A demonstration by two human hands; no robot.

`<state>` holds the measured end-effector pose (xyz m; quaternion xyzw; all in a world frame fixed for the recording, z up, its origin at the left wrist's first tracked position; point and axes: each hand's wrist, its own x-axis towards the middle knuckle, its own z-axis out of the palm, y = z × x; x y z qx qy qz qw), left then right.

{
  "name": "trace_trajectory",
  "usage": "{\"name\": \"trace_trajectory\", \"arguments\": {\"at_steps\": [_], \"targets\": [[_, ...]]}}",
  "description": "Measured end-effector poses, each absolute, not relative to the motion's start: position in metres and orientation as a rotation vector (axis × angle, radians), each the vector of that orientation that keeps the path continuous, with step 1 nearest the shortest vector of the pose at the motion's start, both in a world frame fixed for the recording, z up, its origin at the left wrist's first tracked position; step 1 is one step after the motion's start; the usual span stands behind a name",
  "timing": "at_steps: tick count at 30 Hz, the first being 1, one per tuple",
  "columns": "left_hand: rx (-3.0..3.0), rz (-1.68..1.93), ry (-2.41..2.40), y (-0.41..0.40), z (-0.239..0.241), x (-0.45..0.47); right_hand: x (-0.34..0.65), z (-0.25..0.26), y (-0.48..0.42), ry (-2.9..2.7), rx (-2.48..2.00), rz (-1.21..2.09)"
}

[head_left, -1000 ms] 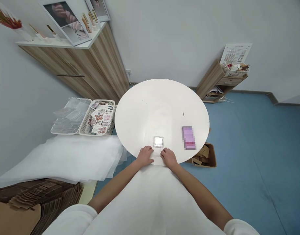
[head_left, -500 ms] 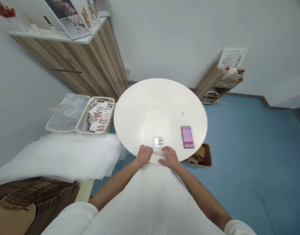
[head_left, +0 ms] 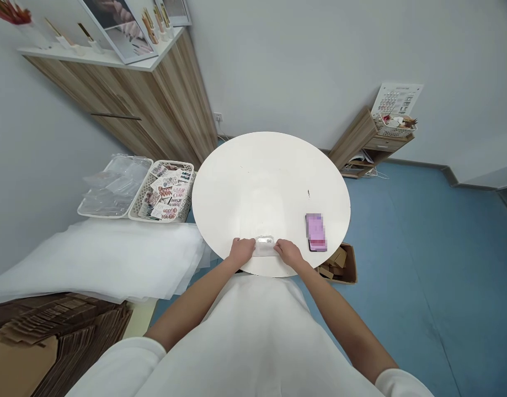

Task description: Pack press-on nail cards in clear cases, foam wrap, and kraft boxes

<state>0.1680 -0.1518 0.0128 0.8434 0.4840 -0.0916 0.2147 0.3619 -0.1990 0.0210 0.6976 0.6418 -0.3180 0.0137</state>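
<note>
Clear case point(head_left: 265, 240) at table point(head_left: 265, 171) six o'clock; left hand point(head_left: 242, 252) (nine o'clock) and right hand point(head_left: 289, 253) (three o'clock) pinch translucent film point(head_left: 265, 250).

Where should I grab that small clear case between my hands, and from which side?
Probably by its left and right edges, coming in from both sides. The clear case seems to lie flat on the white table, with a translucent sheet apparently over its near part. Your left hand and right hand flank it.
</note>
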Motion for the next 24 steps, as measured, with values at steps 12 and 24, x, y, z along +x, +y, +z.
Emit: {"name": "trace_trajectory", "arguments": {"at_steps": [12,24], "targets": [[2.745,0.058,1.131,-0.179,0.017,0.191,0.356,0.01,-0.184,1.945,2.318,-0.791],[2.535,-0.023,1.177,-0.173,0.003,0.179,0.344,0.006,-0.193,2.528,1.724,-0.598]]}}
